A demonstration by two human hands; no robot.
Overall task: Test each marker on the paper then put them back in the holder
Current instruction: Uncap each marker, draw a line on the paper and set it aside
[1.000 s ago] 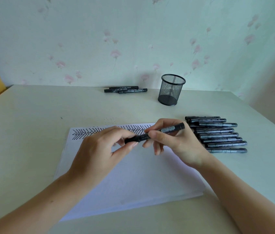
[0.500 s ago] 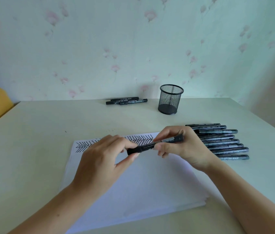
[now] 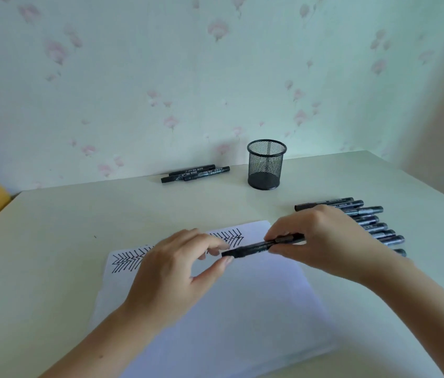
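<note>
Fingers of the left hand [image 3: 171, 271] have let go of the cap end of the marker [image 3: 261, 244] they pinched a second ago and now hang loosely spread just beside it, thumb tip maybe touching. Only the right hand [image 3: 321, 241] pinches the barrel, over the paper [image 3: 242, 309]. Capped or not, I cannot tell; the holder [image 3: 266, 165] stands far, empty.

Both hands meet above the desk: right hand [image 3: 321, 241] pinching, left hand [image 3: 171, 271] loosely curled.
</note>
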